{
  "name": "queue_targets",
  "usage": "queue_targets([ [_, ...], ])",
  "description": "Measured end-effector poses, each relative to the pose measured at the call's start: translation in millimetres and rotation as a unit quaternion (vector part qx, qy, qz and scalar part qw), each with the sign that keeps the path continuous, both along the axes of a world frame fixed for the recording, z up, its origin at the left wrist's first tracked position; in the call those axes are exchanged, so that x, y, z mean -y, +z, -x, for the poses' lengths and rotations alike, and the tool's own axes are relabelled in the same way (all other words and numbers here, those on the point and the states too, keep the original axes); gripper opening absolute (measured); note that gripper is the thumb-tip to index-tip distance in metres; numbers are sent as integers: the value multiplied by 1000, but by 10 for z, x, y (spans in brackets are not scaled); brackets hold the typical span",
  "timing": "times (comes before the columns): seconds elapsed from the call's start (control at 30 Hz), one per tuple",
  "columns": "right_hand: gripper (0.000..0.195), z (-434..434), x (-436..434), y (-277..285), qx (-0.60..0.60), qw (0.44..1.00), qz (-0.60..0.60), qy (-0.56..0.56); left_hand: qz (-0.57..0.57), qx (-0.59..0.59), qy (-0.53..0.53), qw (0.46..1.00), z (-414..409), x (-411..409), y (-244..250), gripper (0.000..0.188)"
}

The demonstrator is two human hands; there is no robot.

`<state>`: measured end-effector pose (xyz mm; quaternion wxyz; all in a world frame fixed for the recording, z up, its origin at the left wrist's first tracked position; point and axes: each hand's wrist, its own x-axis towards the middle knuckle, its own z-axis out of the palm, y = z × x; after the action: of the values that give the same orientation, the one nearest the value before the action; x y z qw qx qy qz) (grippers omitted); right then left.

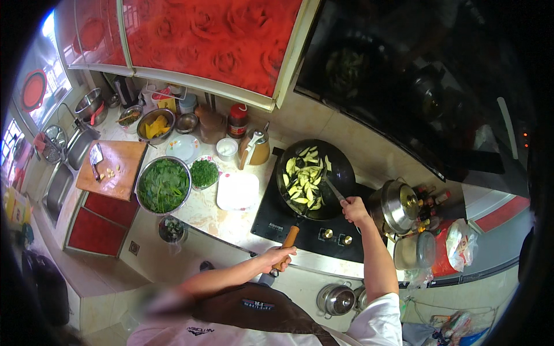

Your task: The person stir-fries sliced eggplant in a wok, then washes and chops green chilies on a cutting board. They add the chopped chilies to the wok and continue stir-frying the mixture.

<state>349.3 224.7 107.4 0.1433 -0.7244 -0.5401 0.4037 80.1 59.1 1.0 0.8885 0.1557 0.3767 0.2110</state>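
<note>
A black wok point(342, 155) sits on the left part of a black gas hob point(272, 216). Pale green vegetable pieces point(305, 186), cut into wedges, lie in its bowl. My left hand point(277, 258) is wrapped around the wok's wooden handle point(291, 237), which points toward me. In my right hand point(355, 210) is the handle of a metal spatula point(335, 190). Its head reaches in among the pieces at the right side of the pile and is partly hidden by them.
Left of the hob stand a white square plate point(238, 191), a plate of chopped greens point(204, 172) and a steel bowl of leafy greens point(163, 186). A cleaver point(95, 160) lies on a wooden cutting board point(125, 155). A lidded steel pot point(396, 207) stands right of the wok; the range hood point(389, 86) overhangs.
</note>
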Motion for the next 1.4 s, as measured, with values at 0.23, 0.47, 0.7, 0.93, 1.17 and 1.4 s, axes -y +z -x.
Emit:
queue_targets([
  [0.23, 26, 384, 572, 833, 456, 841, -167, 236, 6, 1, 8, 1000, 32, 1, -21, 35],
  [0.47, 25, -227, 153, 1099, 443, 869, -36, 219, -5, 7, 7, 1000, -15, -4, -59, 36],
  [0.7, 20, -171, 79, 104, -151, 951, 266, -50, 3, 7, 11, 1000, 4, 8, -40, 36],
  [0.93, 24, 133, 108, -217, -156, 984, 39, -71, 5, -14, 18, 1000, 59, -8, 31, 33],
  [1.17, 20, 79, 292, 134, 276, 926, -207, 152, -10, -7, 5, 1000, 78, -22, -57, 36],
  [1.4, 20, 365, 935, 586, 431, 833, -246, 244, 7, 1, 0, 1000, 28, -31, -18, 33],
])
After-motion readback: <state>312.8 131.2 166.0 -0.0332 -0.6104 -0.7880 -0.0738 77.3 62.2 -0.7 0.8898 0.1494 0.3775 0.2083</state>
